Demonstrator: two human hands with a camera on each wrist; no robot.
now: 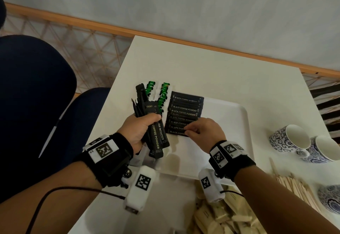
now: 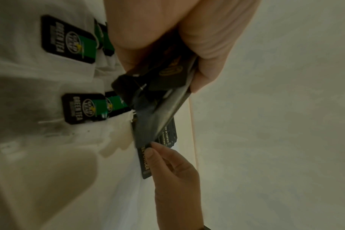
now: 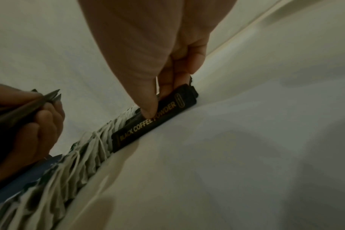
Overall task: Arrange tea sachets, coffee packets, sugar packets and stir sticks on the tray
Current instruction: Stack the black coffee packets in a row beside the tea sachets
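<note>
A white tray (image 1: 228,112) lies on the table. On its left part stands a row of green tea sachets (image 1: 162,95) and beside it a column of overlapping black coffee packets (image 1: 184,111). My left hand (image 1: 140,129) grips a fanned bundle of black coffee packets (image 1: 158,136) above the tray's left edge. My right hand (image 1: 200,129) pinches the nearest coffee packet (image 3: 158,118) of the column between thumb and fingers and holds it down on the tray. In the left wrist view the green tea tags (image 2: 69,40) and the held bundle (image 2: 159,99) show.
Tan sugar packets (image 1: 217,215) lie piled at the table's near edge. Wooden stir sticks (image 1: 296,187) lie at the right, with blue-patterned cups (image 1: 292,140) behind them and another one (image 1: 331,198) at the right edge. A dark blue chair (image 1: 36,90) stands left of the table.
</note>
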